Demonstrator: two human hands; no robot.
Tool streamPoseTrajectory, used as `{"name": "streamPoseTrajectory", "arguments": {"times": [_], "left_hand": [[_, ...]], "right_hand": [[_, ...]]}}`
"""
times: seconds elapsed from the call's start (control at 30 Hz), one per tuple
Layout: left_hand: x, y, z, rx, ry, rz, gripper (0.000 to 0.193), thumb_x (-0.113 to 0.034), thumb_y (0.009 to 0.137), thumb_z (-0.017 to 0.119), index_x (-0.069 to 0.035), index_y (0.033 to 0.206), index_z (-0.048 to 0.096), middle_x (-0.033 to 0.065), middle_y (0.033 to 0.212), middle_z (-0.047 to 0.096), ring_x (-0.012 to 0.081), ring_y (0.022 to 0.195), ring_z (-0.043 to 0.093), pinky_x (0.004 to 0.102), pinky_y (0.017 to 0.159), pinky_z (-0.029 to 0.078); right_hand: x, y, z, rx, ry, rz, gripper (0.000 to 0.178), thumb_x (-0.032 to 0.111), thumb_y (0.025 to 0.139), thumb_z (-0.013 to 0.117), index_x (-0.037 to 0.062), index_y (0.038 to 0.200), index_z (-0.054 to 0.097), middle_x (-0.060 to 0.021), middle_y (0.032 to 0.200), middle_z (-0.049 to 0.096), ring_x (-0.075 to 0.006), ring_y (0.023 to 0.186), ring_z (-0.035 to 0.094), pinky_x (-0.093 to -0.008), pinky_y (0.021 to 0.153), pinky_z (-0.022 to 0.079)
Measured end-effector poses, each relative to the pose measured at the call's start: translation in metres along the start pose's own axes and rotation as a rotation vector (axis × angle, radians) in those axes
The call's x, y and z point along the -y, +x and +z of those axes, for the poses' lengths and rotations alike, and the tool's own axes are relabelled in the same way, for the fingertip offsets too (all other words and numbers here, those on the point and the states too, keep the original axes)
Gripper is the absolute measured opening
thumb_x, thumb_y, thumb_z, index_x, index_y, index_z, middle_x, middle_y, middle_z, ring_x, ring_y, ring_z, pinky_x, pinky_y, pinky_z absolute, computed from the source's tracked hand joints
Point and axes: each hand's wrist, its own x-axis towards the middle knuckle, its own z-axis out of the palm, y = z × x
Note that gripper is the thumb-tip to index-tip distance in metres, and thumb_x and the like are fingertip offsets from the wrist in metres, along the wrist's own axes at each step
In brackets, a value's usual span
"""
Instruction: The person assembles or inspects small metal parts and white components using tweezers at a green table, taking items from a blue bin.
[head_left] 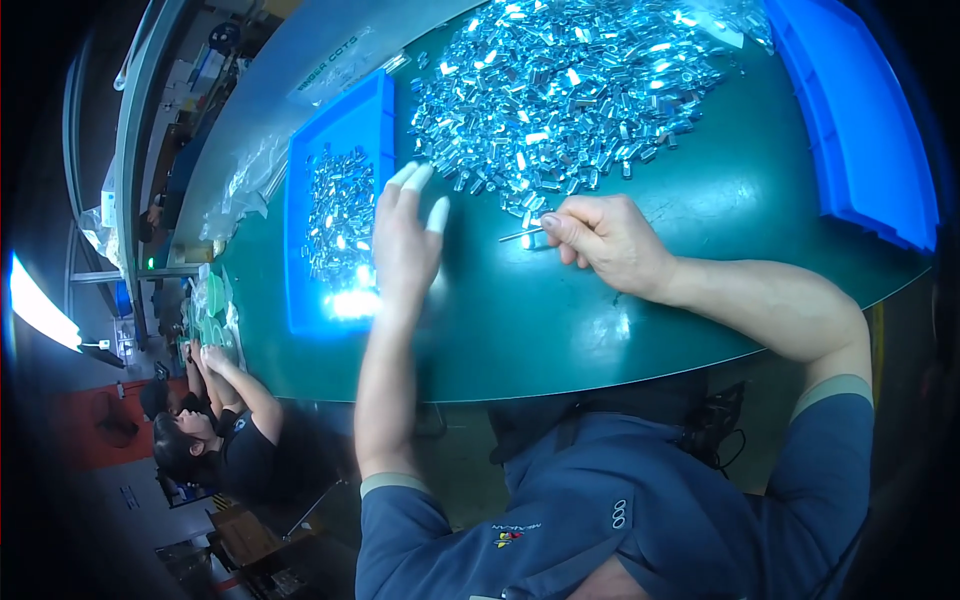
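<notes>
My left hand (405, 245) hovers by the right wall of a shallow blue tray (386, 115), its fingers stretched out and white finger cots on several tips. Nothing shows in it. Inside that tray lie many small shiny metal pieces (340, 205). Between thumb and fingers, my right hand (620, 245) pinches a thin metal rod (518, 235) that points left. A few loose metal pieces lie just beyond the rod's tip. Past both hands spreads a large heap of small, short, tube-like metal parts (560, 110).
The green tabletop (480, 340) has a curved-looking near edge. Another blue tray (850, 120) stands at the right. Clear plastic bags (250, 180) lie beyond the left tray. At the far left, a person in dark clothing (265, 440) works at the same table.
</notes>
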Motion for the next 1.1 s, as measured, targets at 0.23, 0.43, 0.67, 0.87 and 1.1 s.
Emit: {"name": "streamPoseTrajectory", "arguments": {"times": [0.23,0.43,0.67,0.87,1.1], "left_hand": [[0.008,0.024,0.037,0.048,0.151,-0.145,0.048,-0.006,0.090,0.068,-0.002,0.137,0.059,0.0224,0.143,0.053,0.0400,0.129,0.054,0.0454,0.109,0.045],[-0.023,-0.002,0.041,0.006,-0.138,-0.134,0.033,0.003,0.086,0.069,-0.001,0.119,0.066,0.0191,0.115,0.061,0.0369,0.108,0.062,0.0435,0.093,0.051],[-0.045,-0.030,0.020,0.106,-0.338,-0.122,0.039,0.010,0.085,0.069,-0.001,0.122,0.067,0.0159,0.112,0.063,0.0299,0.100,0.065,0.0376,0.089,0.053],[-0.043,-0.045,0.005,0.105,-0.185,-0.092,0.035,0.000,0.080,0.079,-0.001,0.113,0.069,0.0149,0.106,0.065,0.0341,0.100,0.064,0.0416,0.084,0.053],[-0.043,-0.056,0.001,0.154,-0.416,-0.348,0.024,-0.003,0.093,0.073,-0.001,0.116,0.068,0.0067,0.098,0.071,0.0162,0.087,0.067,0.0280,0.079,0.054]], "right_hand": [[0.001,0.003,0.004,0.008,-0.004,-0.029,0.033,0.030,0.104,0.061,0.0048,0.086,0.071,-0.0015,0.064,0.066,-0.0080,0.054,0.058,-0.0292,0.050,0.045],[0.000,0.001,0.001,0.004,-0.008,-0.028,0.031,0.029,0.104,0.062,0.0047,0.086,0.071,-0.0016,0.064,0.065,-0.0081,0.054,0.057,-0.0293,0.050,0.044],[-0.002,0.003,0.003,0.010,-0.013,-0.012,0.031,0.028,0.104,0.062,0.0047,0.086,0.071,-0.0018,0.064,0.065,-0.0085,0.055,0.057,-0.0293,0.051,0.044],[0.001,0.002,0.002,0.005,-0.017,-0.042,0.030,0.027,0.103,0.063,0.0043,0.086,0.072,-0.0030,0.065,0.066,-0.0096,0.056,0.059,-0.0302,0.054,0.045],[-0.006,0.004,0.004,-0.003,-0.096,-0.113,0.029,0.026,0.101,0.065,0.0045,0.082,0.069,-0.0056,0.065,0.066,-0.0140,0.057,0.061,-0.0334,0.055,0.047]]}}
